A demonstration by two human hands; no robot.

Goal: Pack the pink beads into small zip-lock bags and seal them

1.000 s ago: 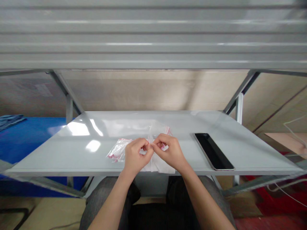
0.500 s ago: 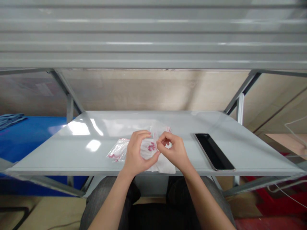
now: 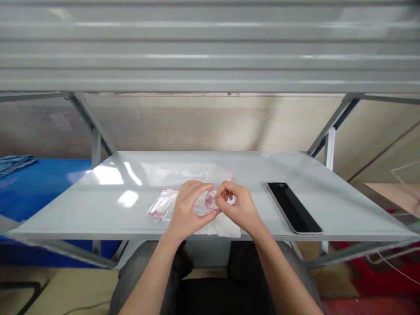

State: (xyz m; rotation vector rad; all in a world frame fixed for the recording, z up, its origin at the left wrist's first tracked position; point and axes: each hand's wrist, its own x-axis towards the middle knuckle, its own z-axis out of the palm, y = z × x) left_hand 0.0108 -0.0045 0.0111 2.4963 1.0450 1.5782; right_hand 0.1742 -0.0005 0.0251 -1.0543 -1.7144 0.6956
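Note:
Between the thumb and fingers of my left hand [image 3: 188, 208] is a small clear zip bag [image 3: 211, 192], its pink-edged mouth bowed apart. My left fingers curve around it in a wide C shape. Close against its right side, my right hand [image 3: 238, 203] is closed in a pinch; what the fingertips hold, if anything, is too small to make out. Small pink pieces [image 3: 209, 201] show through or behind the bag, over white sheet material [image 3: 226, 225]. Left of my left hand lies another clear zip bag [image 3: 164, 202] with pink pieces in its lower corner.
A black tablet-like slab [image 3: 293, 208] with a light rim lies on the grey table [image 3: 98, 214], to the right. Another pink-edged bag [image 3: 231, 176] lies behind my hands. Metal posts [image 3: 326, 148] stand at the table's sides, and a ribbed grey panel [image 3: 210, 48] hangs across the top.
The zip bag's pink-edged mouth now shows spread between my left thumb and fingers, in front of the pink pieces. Both hands stay nearly in place.

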